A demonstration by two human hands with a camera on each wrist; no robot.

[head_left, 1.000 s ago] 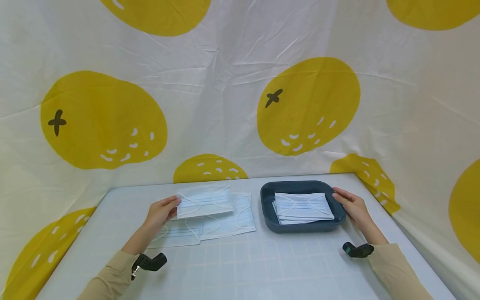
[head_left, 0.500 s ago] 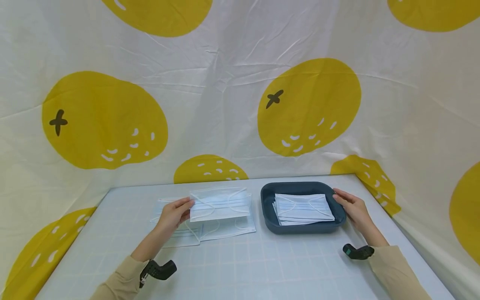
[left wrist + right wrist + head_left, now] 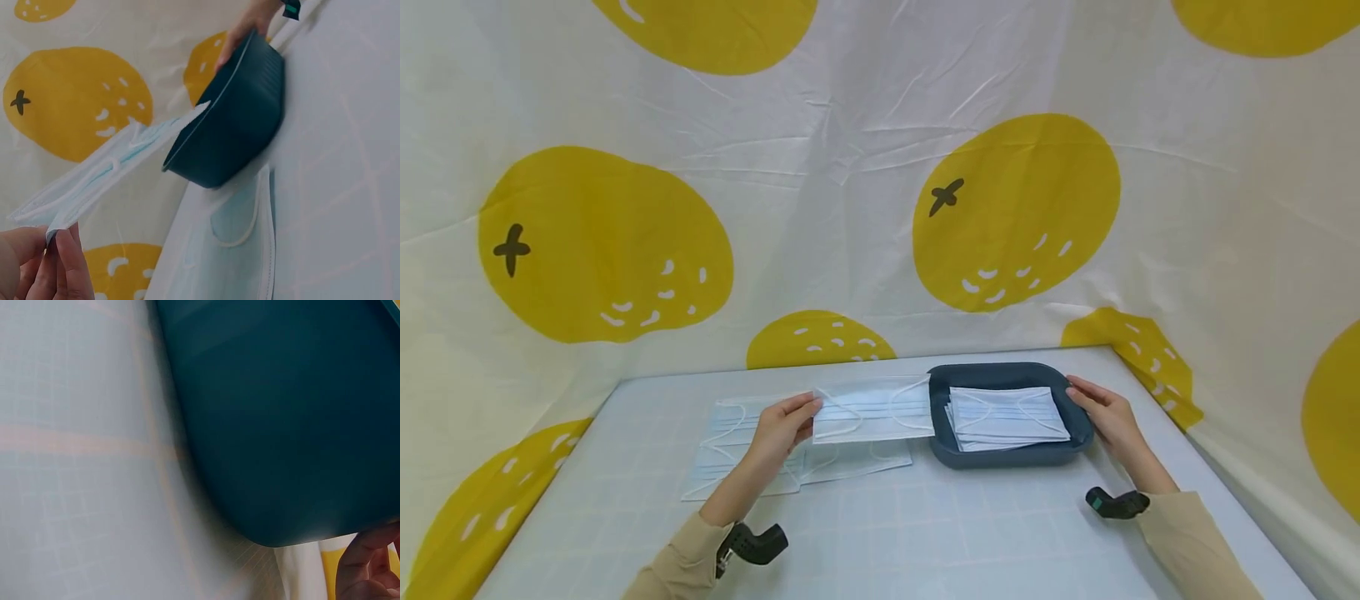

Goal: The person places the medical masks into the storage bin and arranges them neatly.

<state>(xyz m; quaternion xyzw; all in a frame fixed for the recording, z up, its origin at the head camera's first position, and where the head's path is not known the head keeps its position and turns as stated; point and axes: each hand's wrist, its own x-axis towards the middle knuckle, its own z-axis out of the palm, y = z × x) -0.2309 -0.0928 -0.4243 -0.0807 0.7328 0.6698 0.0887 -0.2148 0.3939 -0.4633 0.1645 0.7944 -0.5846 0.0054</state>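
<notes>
My left hand pinches the left end of a pale blue face mask, holding it raised above the table. The mask's right end overlaps the left rim of a dark blue plastic basin in the head view. Inside the basin lies a stack of face masks. My right hand grips the basin's right rim; in the right wrist view its curled fingers show at the basin's edge. Several more masks lie flat on the table below my left hand, partly hidden by it and the held mask.
The table has a pale checked cover. A white curtain with yellow fruit prints hangs along the back and both sides. A black wrist device sits on each of my wrists.
My left hand has carried the mask to the right, from over the loose masks to the basin's left rim. The right hand and the basin stay in place.
</notes>
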